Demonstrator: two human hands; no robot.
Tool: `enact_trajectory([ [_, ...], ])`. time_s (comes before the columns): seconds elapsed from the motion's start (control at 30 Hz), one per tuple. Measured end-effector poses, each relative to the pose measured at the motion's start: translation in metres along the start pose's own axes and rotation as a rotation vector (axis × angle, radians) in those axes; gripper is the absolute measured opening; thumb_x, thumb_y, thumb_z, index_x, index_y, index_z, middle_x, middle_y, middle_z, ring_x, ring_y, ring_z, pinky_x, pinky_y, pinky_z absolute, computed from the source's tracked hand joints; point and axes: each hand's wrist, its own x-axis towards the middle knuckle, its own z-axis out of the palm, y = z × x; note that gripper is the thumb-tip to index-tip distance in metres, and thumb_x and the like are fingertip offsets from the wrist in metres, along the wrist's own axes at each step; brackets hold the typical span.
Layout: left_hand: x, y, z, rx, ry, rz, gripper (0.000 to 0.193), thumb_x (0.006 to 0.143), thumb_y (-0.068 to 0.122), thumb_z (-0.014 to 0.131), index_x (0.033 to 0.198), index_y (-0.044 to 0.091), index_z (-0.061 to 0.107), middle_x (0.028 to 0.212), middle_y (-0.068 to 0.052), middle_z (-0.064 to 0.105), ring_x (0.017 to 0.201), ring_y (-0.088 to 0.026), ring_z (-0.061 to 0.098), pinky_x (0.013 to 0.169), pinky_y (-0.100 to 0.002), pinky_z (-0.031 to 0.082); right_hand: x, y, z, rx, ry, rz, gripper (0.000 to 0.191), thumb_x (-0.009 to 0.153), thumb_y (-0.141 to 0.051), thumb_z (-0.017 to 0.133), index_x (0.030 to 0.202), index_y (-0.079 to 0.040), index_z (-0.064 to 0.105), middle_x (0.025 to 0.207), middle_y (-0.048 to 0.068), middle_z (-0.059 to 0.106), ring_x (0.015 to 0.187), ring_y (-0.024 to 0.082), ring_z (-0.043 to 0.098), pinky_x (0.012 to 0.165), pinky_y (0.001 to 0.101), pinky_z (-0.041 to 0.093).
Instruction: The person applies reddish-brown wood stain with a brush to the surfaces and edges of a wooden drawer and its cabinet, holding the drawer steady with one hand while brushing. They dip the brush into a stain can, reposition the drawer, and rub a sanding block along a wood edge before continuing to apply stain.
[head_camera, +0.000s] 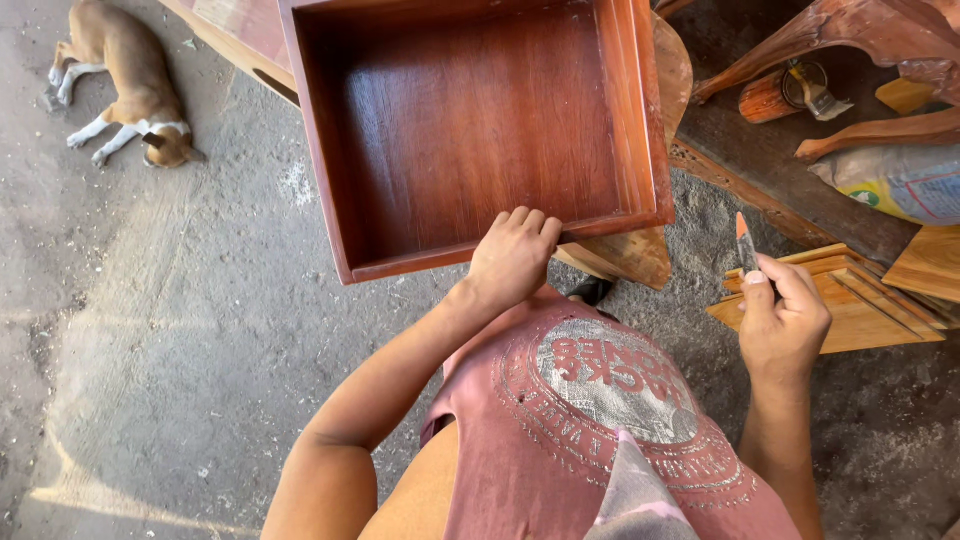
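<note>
A reddish-brown wooden drawer box (470, 120) with an open top stands in front of me, its inside stained dark red. My left hand (512, 258) grips its near rim, fingers curled over the edge. My right hand (785, 322) is off to the right, apart from the drawer, holding a small brush (745, 243) upright with an orange-tipped handle end showing above my fingers. My pink printed shirt fills the lower middle of the view.
A tan and white dog (125, 85) lies on the concrete floor at the far left. A pale carved wooden panel (860, 300) lies on the ground at right. Behind it are curved stained furniture parts (850, 40), a can with a brush (800, 90) and a sack (900, 180).
</note>
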Motion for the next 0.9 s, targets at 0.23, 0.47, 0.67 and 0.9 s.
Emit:
enact_trajectory([
  [0.23, -0.018, -0.004, -0.029, -0.067, 0.005, -0.007, 0.034, 0.078, 0.020, 0.076, 0.105, 0.004, 0.060, 0.091, -0.012, 0.064, 0.093, -0.032, 0.062, 0.086, -0.045, 0.045, 0.009, -0.019, 0.016, -0.110, -0.043, -0.060, 0.019, 0.108, 0.003, 0.062, 0.125, 0.006, 0.069, 0.104, 0.010, 0.064, 0.080, 0.013, 0.061, 0.072, 0.0259, 0.048],
  [0.47, -0.051, -0.027, -0.043, 0.055, -0.027, -0.189, 0.026, 0.083, 0.021, 0.074, 0.098, 0.005, 0.060, 0.087, -0.013, 0.066, 0.089, -0.033, 0.064, 0.082, -0.046, 0.046, 0.023, -0.032, 0.027, -0.146, -0.059, -0.117, 0.017, 0.107, 0.003, 0.064, 0.123, 0.005, 0.070, 0.103, 0.011, 0.066, 0.087, 0.013, 0.061, 0.075, 0.0268, 0.048],
  [0.67, -0.049, -0.033, -0.015, 0.010, -0.032, -0.184, 0.017, 0.081, 0.013, 0.069, 0.094, 0.006, 0.060, 0.081, -0.012, 0.068, 0.083, -0.032, 0.067, 0.080, -0.045, 0.047, 0.020, -0.022, 0.023, -0.161, -0.056, -0.148, 0.017, 0.109, 0.003, 0.064, 0.125, 0.005, 0.071, 0.101, 0.012, 0.067, 0.086, 0.013, 0.063, 0.077, 0.0269, 0.048],
  [0.9, 0.017, -0.013, 0.018, 0.042, 0.081, -0.225, 0.018, 0.084, 0.012, 0.066, 0.098, 0.009, 0.056, 0.086, -0.010, 0.070, 0.086, -0.030, 0.069, 0.082, -0.045, 0.049, 0.007, -0.006, 0.023, -0.107, -0.066, -0.120, 0.015, 0.111, 0.005, 0.061, 0.124, 0.007, 0.069, 0.106, 0.012, 0.066, 0.083, 0.012, 0.063, 0.074, 0.0243, 0.049],
])
